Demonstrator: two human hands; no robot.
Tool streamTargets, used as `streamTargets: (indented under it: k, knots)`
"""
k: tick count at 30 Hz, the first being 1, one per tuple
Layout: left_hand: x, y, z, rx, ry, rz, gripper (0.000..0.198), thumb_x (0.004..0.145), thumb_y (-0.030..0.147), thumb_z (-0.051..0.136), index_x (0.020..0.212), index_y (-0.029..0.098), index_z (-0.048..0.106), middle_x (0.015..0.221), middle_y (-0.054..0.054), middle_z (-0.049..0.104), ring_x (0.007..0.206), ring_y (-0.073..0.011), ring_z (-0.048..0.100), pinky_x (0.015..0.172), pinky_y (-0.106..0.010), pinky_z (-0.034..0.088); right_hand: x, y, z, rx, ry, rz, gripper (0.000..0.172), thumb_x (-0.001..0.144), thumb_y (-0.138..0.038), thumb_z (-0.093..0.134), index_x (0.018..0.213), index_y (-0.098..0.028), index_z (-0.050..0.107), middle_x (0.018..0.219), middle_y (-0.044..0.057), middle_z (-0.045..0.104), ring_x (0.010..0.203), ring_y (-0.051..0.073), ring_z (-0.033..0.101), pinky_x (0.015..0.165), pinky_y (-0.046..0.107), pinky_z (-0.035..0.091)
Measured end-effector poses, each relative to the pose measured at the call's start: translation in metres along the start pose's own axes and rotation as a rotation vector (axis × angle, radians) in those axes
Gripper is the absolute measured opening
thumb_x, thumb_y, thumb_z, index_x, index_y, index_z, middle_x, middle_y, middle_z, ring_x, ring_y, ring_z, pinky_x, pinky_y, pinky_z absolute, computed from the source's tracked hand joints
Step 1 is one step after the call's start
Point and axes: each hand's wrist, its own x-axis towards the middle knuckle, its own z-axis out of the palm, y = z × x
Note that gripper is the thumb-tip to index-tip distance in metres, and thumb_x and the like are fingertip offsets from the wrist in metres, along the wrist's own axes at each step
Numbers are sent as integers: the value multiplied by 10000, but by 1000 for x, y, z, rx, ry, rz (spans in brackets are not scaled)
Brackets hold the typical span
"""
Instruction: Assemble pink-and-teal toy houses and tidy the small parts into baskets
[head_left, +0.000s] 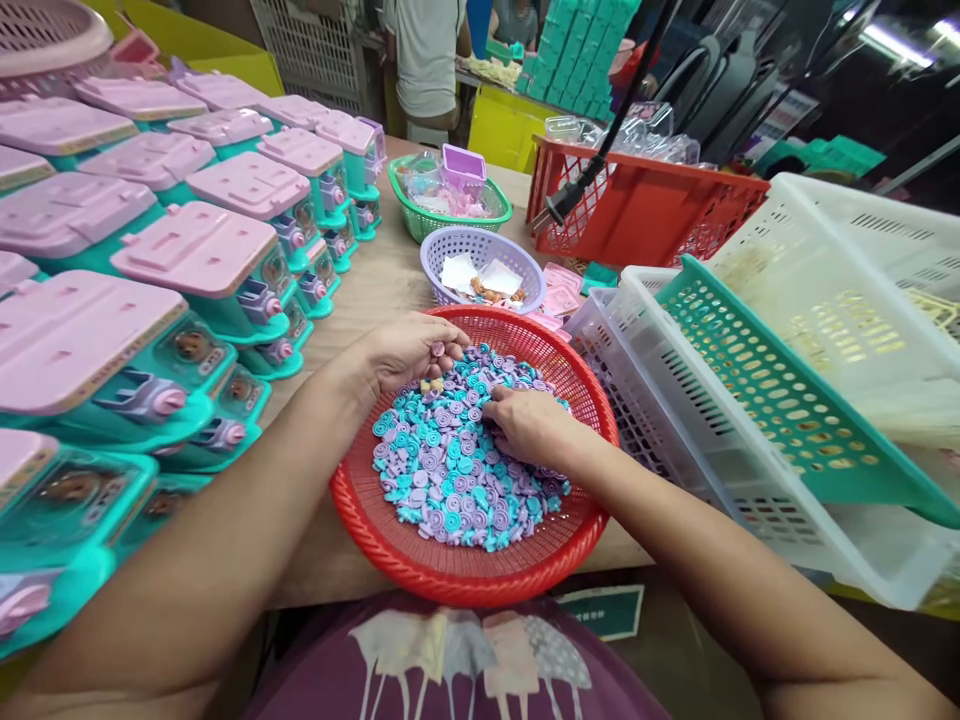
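Observation:
A red round basket (352,510) at the table's front edge holds a heap of small purple and turquoise spiral plastic pieces (450,490). Over its far left side, my left hand (412,350) is closed, with a small pinkish round piece (438,349) between the fingers. Just below that hand, a tan piece (432,386) lies on the heap. My right hand (529,425) reaches into the middle right of the heap, fingers curled down among the pieces. Its fingertips are partly hidden, so what they grip cannot be made out.
Stacked pink-and-turquoise toy boxes (202,250) fill the left. Behind the red basket stand a lavender basket (431,275) and a green basket (409,215). At the right are white crates (675,400), a green perforated tray (795,400) and a red crate (652,205). A person (427,60) is at the back.

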Motion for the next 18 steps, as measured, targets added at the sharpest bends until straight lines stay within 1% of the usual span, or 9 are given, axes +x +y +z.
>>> streamTargets:
  k: [3, 6, 8, 12, 15, 18]
  knots:
    - [2, 0, -3, -57, -42, 12, 179, 871, 81, 514, 779, 72, 668, 630, -13, 526, 468, -33, 448, 423, -147, 351, -1, -1, 4, -47, 31, 21, 209, 923, -181, 456, 986, -166, 654, 990, 91, 662, 723, 165, 582, 535, 311, 190]
    - [4, 0, -6, -77, -45, 20, 173, 851, 65, 528, 752, 77, 668, 641, -25, 549, 463, -28, 429, 425, -144, 356, 2, 1, 7, -62, 7, 16, 238, 945, -155, 421, 938, -173, 658, 926, 81, 682, 759, 183, 593, 552, 310, 205]
    - [4, 1, -7, -85, -39, 21, 172, 856, 66, 526, 762, 78, 669, 652, -23, 553, 462, -23, 421, 424, -141, 351, 4, 3, 8, -59, -3, -33, 217, 932, -142, 442, 931, -172, 657, 890, 76, 691, 754, 178, 591, 568, 308, 218]
    - [5, 1, -9, -54, -44, 18, 167, 871, 72, 523, 779, 77, 663, 669, -17, 557, 481, -22, 436, 432, -139, 349, 7, 6, 13, -21, 31, -143, 186, 907, -145, 469, 948, -160, 650, 852, 80, 695, 707, 158, 572, 583, 308, 228]
    - [5, 2, -9, -30, -56, 27, 154, 871, 86, 541, 776, 85, 662, 699, -30, 590, 510, -29, 453, 459, -147, 366, 7, 9, 15, 36, 29, -162, 187, 894, -150, 472, 910, -162, 658, 821, 79, 690, 688, 156, 561, 578, 307, 225]
    - [5, 3, -9, -18, -40, 32, 141, 858, 80, 549, 777, 92, 664, 708, -33, 602, 516, -31, 452, 475, -158, 370, 8, 13, 12, 125, 14, -148, 179, 883, -158, 496, 880, -173, 674, 791, 64, 678, 675, 156, 552, 581, 299, 244]
